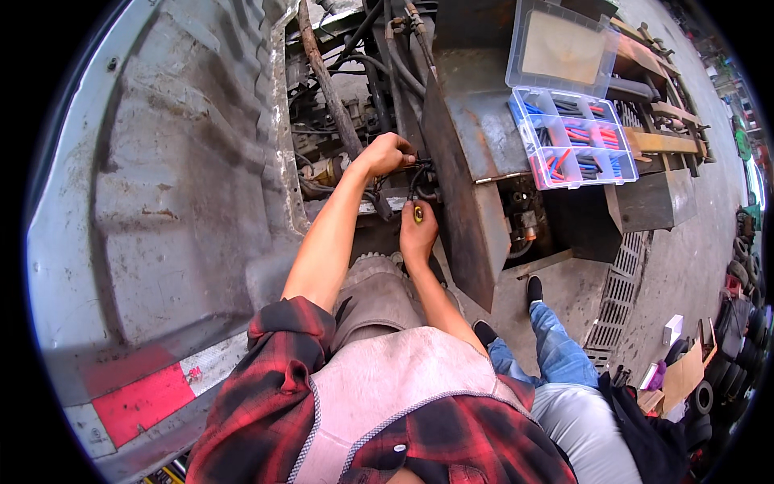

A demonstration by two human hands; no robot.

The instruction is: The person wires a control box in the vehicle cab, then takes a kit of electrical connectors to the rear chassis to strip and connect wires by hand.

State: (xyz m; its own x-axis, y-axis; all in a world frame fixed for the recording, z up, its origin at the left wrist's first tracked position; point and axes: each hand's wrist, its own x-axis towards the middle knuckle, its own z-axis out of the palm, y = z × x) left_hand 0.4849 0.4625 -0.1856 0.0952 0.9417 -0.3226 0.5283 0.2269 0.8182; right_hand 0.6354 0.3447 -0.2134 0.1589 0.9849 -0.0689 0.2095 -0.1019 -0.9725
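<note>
My left hand (385, 155) reaches into the gap beside the dark metal box, its fingers pinched on dark wires (418, 179) at the frame. Just below it, my right hand (418, 235) is closed around a small tool with a yellow and black handle (418, 213). The tool's end points toward the same wires; its tip is too small to make out. A loose black cable end (379, 202) hangs beside my right hand. Pipes and hoses of the vehicle's underparts lie beyond my left hand.
A clear plastic case (584, 176) of red, blue and black tubing pieces stands open on the rusty metal box (484, 109). A grey truck panel (185, 161) fills the left. Another person's jeans-clad leg (560, 343) is close at my right, near a floor grate (617, 290).
</note>
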